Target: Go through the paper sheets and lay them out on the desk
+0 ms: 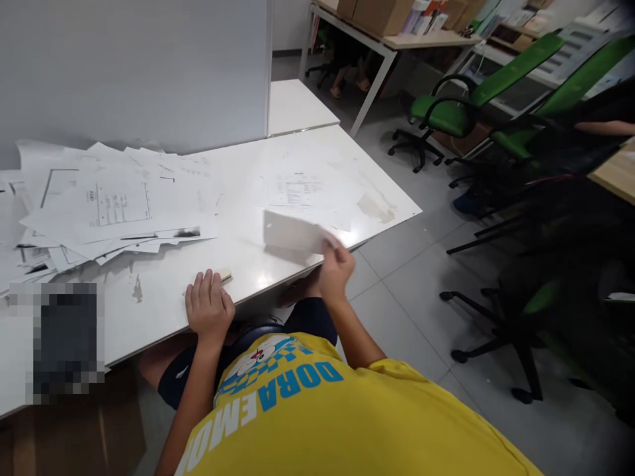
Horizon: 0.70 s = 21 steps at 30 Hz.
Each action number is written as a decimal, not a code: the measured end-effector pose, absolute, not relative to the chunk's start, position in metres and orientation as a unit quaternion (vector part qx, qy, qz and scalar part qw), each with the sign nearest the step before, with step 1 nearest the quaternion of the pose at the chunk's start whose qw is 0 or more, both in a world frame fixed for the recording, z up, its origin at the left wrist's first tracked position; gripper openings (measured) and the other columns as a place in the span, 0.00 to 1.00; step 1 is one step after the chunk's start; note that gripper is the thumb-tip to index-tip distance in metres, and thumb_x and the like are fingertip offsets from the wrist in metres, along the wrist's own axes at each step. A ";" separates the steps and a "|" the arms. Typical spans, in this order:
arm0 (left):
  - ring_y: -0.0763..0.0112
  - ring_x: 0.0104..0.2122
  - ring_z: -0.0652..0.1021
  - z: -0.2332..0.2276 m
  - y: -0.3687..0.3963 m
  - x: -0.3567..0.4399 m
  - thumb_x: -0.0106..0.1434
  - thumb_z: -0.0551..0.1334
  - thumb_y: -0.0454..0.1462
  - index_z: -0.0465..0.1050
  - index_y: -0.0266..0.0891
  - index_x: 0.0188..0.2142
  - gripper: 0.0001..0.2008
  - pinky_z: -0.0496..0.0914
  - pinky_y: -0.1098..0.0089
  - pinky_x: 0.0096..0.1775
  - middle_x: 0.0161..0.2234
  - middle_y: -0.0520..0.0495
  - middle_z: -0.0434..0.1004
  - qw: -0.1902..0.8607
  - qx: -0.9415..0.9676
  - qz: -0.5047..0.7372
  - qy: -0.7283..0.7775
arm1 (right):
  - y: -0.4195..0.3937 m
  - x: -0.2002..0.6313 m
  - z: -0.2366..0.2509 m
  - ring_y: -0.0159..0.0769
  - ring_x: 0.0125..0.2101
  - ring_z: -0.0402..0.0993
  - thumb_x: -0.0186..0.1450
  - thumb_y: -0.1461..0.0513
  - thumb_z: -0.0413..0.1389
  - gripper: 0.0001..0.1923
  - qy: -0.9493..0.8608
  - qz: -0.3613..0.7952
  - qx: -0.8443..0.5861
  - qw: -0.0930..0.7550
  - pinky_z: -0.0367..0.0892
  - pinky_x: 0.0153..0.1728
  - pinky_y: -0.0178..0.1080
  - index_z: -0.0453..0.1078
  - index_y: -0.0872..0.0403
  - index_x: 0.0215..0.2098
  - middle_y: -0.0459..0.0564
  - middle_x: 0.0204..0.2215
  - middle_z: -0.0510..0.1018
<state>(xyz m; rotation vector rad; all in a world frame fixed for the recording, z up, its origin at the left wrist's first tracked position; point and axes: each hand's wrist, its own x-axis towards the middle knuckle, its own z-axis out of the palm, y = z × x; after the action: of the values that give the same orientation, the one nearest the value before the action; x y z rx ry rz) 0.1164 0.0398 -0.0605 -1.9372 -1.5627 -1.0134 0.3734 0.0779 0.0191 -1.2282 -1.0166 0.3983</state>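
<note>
My right hand (337, 268) pinches the edge of a white sheet of paper (292, 235), held tilted just above the table near its front edge. The sheet is slightly blurred. My left hand (208, 304) lies flat on the table, fingers stretched out, over a small cream-coloured object (225, 274). Most of that object is hidden under the fingers, so its kind cannot be made out. Beyond the held sheet, a printed page (302, 188) lies on the white table (248, 244).
A messy pile of printed papers (114, 198) covers the table's left part. A grey partition (139, 66) rises behind it. Green office chairs (446, 112) stand to the right. Cardboard boxes (374, 16) sit on another desk. A dark pixelated patch covers the lower left.
</note>
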 end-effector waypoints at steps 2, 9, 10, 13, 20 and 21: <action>0.52 0.63 0.73 -0.059 0.040 0.117 0.64 0.59 0.31 0.67 0.37 0.62 0.26 0.63 0.53 0.63 0.57 0.33 0.77 0.225 -0.701 -0.368 -0.567 | 0.090 0.396 0.042 0.46 0.48 0.81 0.70 0.55 0.55 0.18 -0.380 0.089 -0.547 0.741 0.75 0.54 0.51 0.79 0.55 0.51 0.51 0.43 0.84; 0.53 0.61 0.74 -0.057 0.038 0.118 0.64 0.60 0.31 0.67 0.37 0.62 0.26 0.64 0.54 0.62 0.56 0.34 0.78 0.236 -0.700 -0.370 -0.564 | 0.150 0.436 0.057 0.46 0.66 0.65 0.75 0.59 0.41 0.25 -0.571 -0.149 -0.544 0.596 0.67 0.62 0.61 0.68 0.49 0.64 0.53 0.60 0.75; 0.53 0.61 0.74 -0.056 0.039 0.118 0.64 0.60 0.31 0.67 0.37 0.63 0.26 0.64 0.53 0.61 0.56 0.34 0.78 0.235 -0.699 -0.370 -0.565 | 0.167 0.432 0.051 0.45 0.67 0.64 0.73 0.62 0.41 0.26 -0.625 -0.139 -0.549 0.537 0.65 0.63 0.61 0.67 0.49 0.65 0.51 0.61 0.74; 0.52 0.62 0.74 -0.056 0.038 0.119 0.64 0.59 0.30 0.66 0.37 0.63 0.27 0.65 0.53 0.61 0.57 0.34 0.77 0.231 -0.698 -0.369 -0.569 | 0.216 0.412 0.025 0.43 0.67 0.63 0.70 0.68 0.41 0.27 -0.725 -0.072 -0.575 0.372 0.58 0.68 0.59 0.68 0.53 0.63 0.52 0.62 0.73; 0.53 0.60 0.75 -0.056 0.034 0.119 0.64 0.59 0.30 0.65 0.35 0.64 0.27 0.65 0.55 0.61 0.56 0.35 0.78 0.253 -0.701 -0.354 -0.565 | 0.246 0.382 -0.017 0.55 0.70 0.54 0.74 0.59 0.45 0.28 -0.731 0.082 -0.659 0.158 0.52 0.68 0.59 0.59 0.65 0.68 0.66 0.70 0.58; 0.53 0.60 0.75 -0.057 0.034 0.118 0.64 0.59 0.30 0.65 0.35 0.64 0.27 0.65 0.55 0.61 0.55 0.35 0.79 0.260 -0.700 -0.352 -0.564 | 0.246 0.380 -0.018 0.55 0.71 0.53 0.74 0.57 0.45 0.29 -0.726 0.082 -0.662 0.168 0.51 0.68 0.60 0.58 0.64 0.69 0.66 0.71 0.57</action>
<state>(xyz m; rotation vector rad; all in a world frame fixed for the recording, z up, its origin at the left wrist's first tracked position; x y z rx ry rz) 0.1184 0.0335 -0.0565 -1.8966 -1.5278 -0.9546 0.3800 0.2458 -0.0180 -1.8826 -2.0645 0.2327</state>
